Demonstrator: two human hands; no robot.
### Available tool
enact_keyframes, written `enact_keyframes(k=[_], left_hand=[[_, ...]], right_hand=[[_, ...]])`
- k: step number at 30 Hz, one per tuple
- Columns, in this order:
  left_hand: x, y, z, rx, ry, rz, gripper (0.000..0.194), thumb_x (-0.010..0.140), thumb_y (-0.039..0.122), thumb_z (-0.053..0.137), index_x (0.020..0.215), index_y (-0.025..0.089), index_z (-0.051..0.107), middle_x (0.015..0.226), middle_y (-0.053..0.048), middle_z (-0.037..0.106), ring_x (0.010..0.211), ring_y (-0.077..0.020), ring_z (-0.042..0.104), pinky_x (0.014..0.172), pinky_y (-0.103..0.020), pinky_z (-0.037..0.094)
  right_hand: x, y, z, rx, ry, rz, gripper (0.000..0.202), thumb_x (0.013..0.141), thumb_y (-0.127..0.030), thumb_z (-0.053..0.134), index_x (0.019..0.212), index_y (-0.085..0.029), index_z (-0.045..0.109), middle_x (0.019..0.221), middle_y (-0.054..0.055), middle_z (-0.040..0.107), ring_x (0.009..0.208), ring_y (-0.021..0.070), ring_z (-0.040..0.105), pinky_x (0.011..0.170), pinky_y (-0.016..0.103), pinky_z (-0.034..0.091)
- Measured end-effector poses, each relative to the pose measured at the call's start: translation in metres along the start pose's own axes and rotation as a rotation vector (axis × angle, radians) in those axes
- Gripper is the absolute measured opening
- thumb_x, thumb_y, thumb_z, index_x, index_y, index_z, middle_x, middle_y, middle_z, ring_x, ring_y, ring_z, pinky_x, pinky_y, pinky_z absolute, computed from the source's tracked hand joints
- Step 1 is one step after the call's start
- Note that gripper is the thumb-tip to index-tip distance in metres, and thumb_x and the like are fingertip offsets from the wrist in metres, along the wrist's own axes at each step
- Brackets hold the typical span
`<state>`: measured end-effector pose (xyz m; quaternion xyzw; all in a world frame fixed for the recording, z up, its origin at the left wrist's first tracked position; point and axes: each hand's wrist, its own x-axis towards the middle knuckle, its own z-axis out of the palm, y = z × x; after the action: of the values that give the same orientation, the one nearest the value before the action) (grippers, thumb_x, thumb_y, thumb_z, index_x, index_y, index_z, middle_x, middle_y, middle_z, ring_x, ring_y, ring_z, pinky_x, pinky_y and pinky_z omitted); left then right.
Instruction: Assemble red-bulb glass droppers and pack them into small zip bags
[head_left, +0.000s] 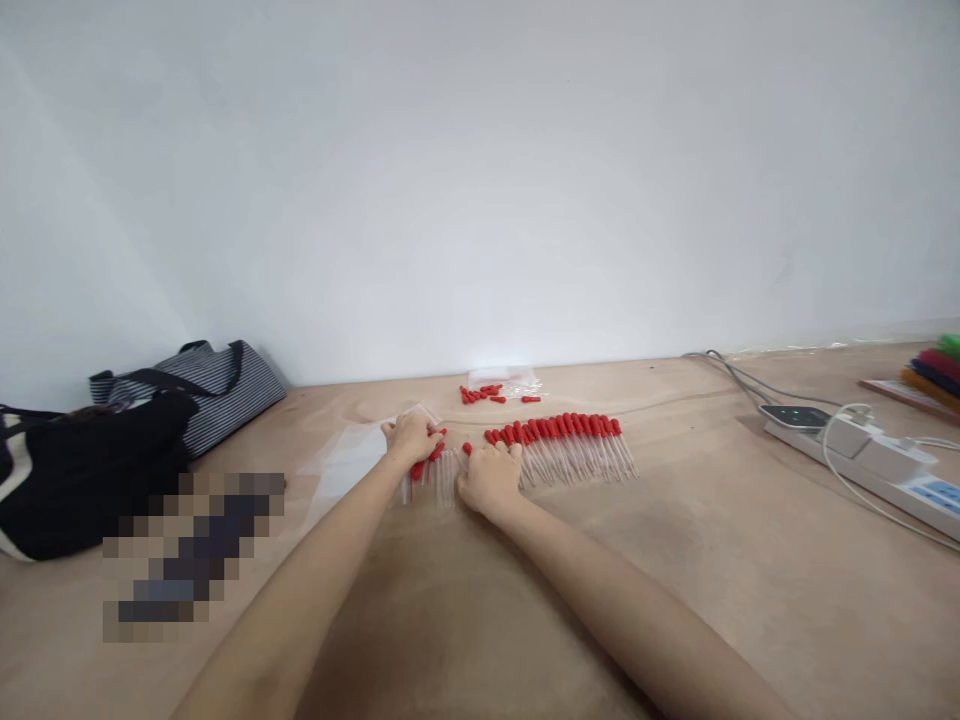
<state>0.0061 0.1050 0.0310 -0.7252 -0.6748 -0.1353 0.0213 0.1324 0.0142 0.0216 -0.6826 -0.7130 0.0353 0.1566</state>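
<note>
My left hand [411, 438] is over a small group of red rubber bulbs [417, 470], its fingers closed around one of them. Close to its right, my right hand [491, 478] has its fingers curled at a dropper, whose red bulb [466, 448] shows at the fingertips; the rest of it is mostly hidden. Between the hands lie several clear thin tubes [445, 478] side by side. A row of clear droppers with red bulbs [577, 440] stretches to the right of my right hand, bulbs pointing away from me.
Loose red bulbs [480, 394] lie near the wall beside a clear plastic bag [502, 377]. White translucent sheets [349, 462] are under and left of my left hand. Bags [90, 470] stand at left; a power strip [885, 465] with cables lies at right.
</note>
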Motion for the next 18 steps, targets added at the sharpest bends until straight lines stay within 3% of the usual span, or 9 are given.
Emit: enact_keyframes(k=[3, 9, 14, 18], left_hand=[[0.0, 0.004, 0.002, -0.028, 0.045, 0.009, 0.015, 0.067, 0.026, 0.061, 0.053, 0.02, 0.062, 0.069, -0.005, 0.065, 0.089, -0.0285, 0.053, 0.077, -0.04, 0.033], [-0.019, 0.01, -0.007, -0.182, 0.242, 0.059, 0.007, 0.073, 0.022, 0.053, 0.075, 0.02, 0.06, 0.092, -0.005, 0.063, 0.096, -0.0262, 0.052, 0.078, -0.04, 0.036], [-0.065, 0.009, -0.009, -0.336, 0.286, 0.173, 0.007, 0.077, 0.021, 0.051, 0.08, 0.017, 0.056, 0.083, -0.004, 0.063, 0.084, -0.0194, 0.057, 0.077, -0.032, 0.042], [-0.11, 0.009, 0.0, -0.428, 0.183, 0.332, 0.006, 0.077, 0.023, 0.051, 0.078, 0.019, 0.057, 0.076, 0.0, 0.063, 0.074, -0.0154, 0.059, 0.069, -0.026, 0.046]], right_hand=[[0.007, -0.006, 0.003, -0.011, -0.029, 0.032, 0.024, 0.076, -0.018, 0.044, 0.088, -0.014, 0.065, 0.091, 0.014, 0.064, 0.094, 0.026, 0.05, 0.081, 0.039, 0.02], [0.016, -0.005, 0.004, -0.014, -0.041, 0.068, 0.031, 0.08, -0.009, 0.035, 0.088, -0.01, 0.065, 0.09, 0.017, 0.064, 0.095, 0.0286, 0.051, 0.08, 0.04, 0.02], [0.009, 0.015, -0.011, 0.051, 0.002, 0.068, 0.028, 0.083, -0.02, 0.037, 0.097, -0.007, 0.059, 0.1, 0.02, 0.06, 0.097, 0.0291, 0.049, 0.078, 0.039, 0.024], [-0.011, 0.057, -0.025, 0.159, 0.006, -0.008, 0.025, 0.086, -0.028, 0.034, 0.092, -0.016, 0.054, 0.091, 0.01, 0.063, 0.089, 0.0221, 0.053, 0.074, 0.033, 0.029]])
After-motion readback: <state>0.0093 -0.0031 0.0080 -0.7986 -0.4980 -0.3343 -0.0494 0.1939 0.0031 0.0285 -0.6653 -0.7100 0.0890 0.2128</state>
